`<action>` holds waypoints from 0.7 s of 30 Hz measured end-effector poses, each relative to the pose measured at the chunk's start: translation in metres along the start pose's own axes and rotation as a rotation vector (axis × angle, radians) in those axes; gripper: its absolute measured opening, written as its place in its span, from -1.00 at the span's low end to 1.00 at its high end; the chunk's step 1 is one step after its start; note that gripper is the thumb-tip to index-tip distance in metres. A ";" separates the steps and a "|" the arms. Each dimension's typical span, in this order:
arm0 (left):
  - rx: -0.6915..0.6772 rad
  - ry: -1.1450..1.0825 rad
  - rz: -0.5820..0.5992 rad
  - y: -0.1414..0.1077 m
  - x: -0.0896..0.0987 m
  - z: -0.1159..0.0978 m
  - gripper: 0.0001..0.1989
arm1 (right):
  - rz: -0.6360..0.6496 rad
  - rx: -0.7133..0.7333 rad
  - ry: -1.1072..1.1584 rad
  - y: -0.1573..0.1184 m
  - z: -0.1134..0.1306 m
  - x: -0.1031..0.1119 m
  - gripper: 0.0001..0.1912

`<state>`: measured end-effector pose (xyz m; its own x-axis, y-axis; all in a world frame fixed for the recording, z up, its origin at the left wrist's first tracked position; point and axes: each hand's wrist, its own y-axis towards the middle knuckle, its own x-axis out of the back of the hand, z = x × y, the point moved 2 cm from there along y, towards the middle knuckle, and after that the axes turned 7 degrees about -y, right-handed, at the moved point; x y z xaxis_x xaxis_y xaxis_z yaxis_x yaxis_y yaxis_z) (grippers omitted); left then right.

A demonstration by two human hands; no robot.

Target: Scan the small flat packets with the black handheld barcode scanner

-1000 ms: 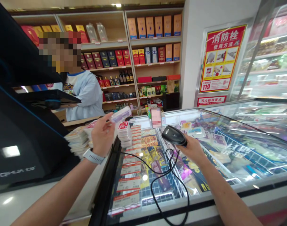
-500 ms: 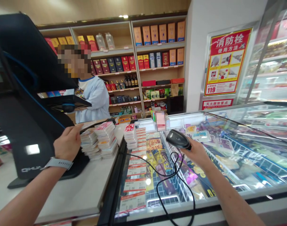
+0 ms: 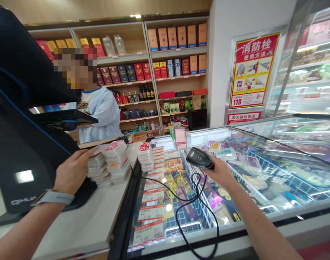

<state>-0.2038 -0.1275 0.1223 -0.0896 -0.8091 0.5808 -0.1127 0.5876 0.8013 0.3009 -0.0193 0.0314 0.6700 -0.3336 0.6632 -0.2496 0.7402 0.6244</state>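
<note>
Head view: slack cable [image 3: 218,227] looped over the freezer [image 3: 232,242], probably giving the scanner play.
Left hand [image 3: 71,177]: fingers at the top of the left stack [image 3: 98,168] on the tabletop [image 3: 73,231]; whether they grip a pack, I cannot tell.
Right hand [image 3: 221,173]: closed around the scanner [image 3: 199,158], likely so its front stays unblocked.
Freezer stack [image 3: 145,157]: apart from the 2 tabletop stacks, perhaps for sorting.
Change: 1.0 s ago, the left hand held a pack near the freezer stack.
</note>
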 end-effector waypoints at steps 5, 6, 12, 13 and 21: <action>-0.105 0.099 0.001 -0.007 0.004 -0.017 -0.42 | -0.007 -0.014 -0.013 0.000 -0.001 0.000 -0.67; -0.125 0.073 -0.029 -0.010 0.004 -0.023 -0.39 | -0.005 -0.018 -0.012 0.000 -0.001 0.000 -0.67; -0.404 -0.183 -0.001 -0.037 -0.030 -0.085 -0.59 | -0.010 -0.020 -0.016 0.000 0.000 0.000 -0.65; -0.451 -0.242 0.062 -0.042 -0.043 -0.099 -0.64 | -0.014 -0.019 -0.013 0.000 0.000 0.000 -0.65; -0.525 -0.693 0.558 -0.055 -0.162 -0.227 -0.57 | -0.042 -0.050 0.012 0.000 0.000 0.001 -0.65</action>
<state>0.0420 -0.0298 0.0167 -0.5661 -0.1434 0.8117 0.5509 0.6668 0.5020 0.3014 -0.0196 0.0323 0.6874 -0.3584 0.6317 -0.1863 0.7537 0.6302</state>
